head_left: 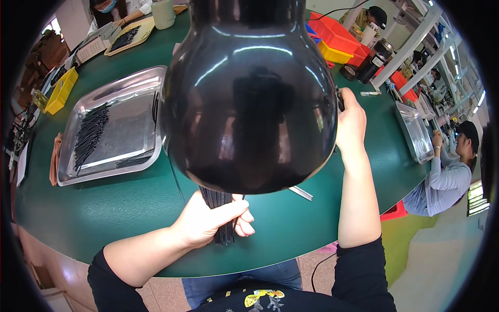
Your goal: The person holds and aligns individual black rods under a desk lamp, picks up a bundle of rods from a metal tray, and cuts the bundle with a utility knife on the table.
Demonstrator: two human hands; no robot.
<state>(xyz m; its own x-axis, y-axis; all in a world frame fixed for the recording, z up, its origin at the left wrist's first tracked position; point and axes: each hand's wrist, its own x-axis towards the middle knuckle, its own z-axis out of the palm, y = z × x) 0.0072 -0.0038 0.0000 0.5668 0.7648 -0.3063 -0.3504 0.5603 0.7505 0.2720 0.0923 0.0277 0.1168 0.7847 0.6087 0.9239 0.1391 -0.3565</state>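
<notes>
- Our left hand [210,221], low centre of frame, is clenched around a bundle of thin black strips [222,218]. The strips stand nearly upright in the fist, their tops hidden behind the black lamp shade [249,93]; we judge the tight fist keeps the ends gathered and level.
- Our right hand [351,122], right of centre, is closed on something small and dark at the shade's right edge. The shade hides most of it, so we cannot tell what it is.
- The shade fills the middle of the view and blocks whatever lies directly beneath it.
- Left of the shade: a steel tray [78,174] with more black strips laid in rows, within easy reach of the left hand.
- Surface: a green table top [114,208]. A second steel tray [416,135] sits at the right edge, and red and yellow bins [338,39] at upper right.
- Room: a workshop. Other people sit at the upper left, upper right and right edges.
</notes>
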